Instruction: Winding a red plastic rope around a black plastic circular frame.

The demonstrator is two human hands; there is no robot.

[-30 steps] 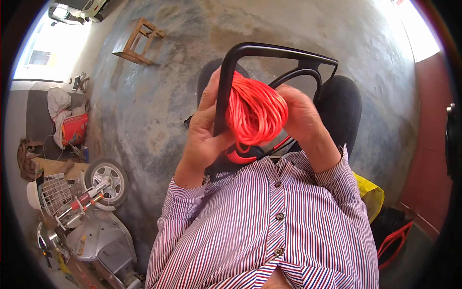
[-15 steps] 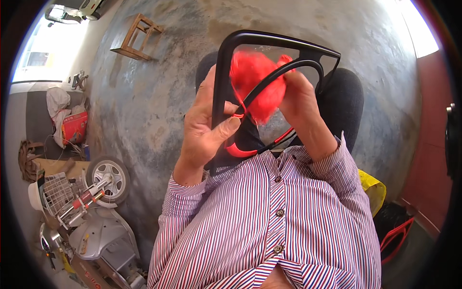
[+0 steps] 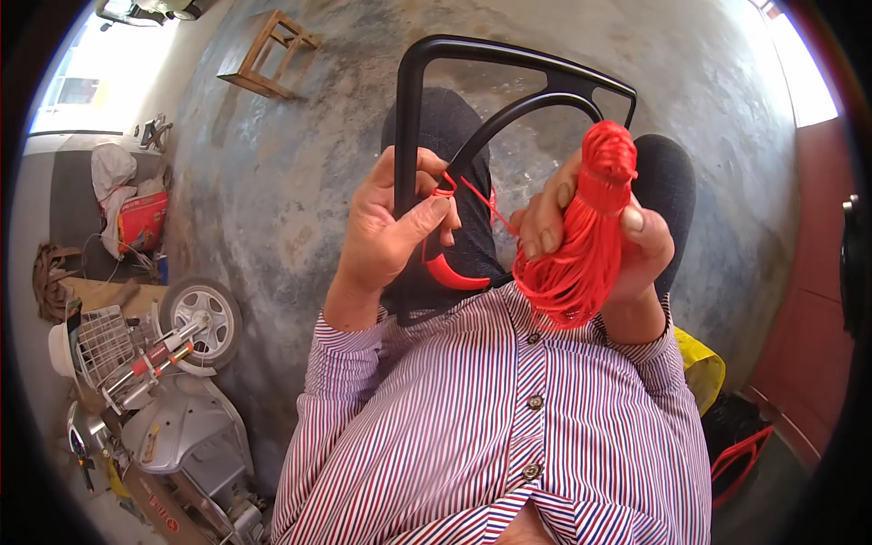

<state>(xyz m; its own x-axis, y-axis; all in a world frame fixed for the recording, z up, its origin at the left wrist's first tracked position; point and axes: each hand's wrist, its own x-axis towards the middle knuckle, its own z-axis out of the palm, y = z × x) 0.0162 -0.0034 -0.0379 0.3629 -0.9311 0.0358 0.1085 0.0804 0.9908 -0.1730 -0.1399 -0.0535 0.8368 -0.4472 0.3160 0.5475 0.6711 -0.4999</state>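
A black metal frame point(image 3: 406, 109) with rounded corners stands up over my lap, a curved black bar point(image 3: 509, 118) running inside it. My left hand point(image 3: 377, 236) is closed at the frame's left side, thumb and fingers pinching red cord point(image 3: 445, 190) where it loops around the curved bar. Below that, a stretch of the curve is covered in a red wrapping point(image 3: 454, 274). My right hand point(image 3: 647, 250) is wrapped around a thick hank of red cord point(image 3: 581, 259), bound tightly near its top. A loose strand joins the hank to the left hand's loop.
A wooden stool point(image 3: 272, 54) lies tipped on the concrete floor ahead. At left are a grey scooter point(image 3: 186, 427), its wheel point(image 3: 200, 325) and a red bag point(image 3: 143, 218). A yellow bag point(image 3: 699, 368) and a dark bag with red trim point(image 3: 740, 445) sit at my right.
My right hand has come out from behind the curved bar, carrying the red cord hank right and toward me. My left hand keeps its pinch on the frame.
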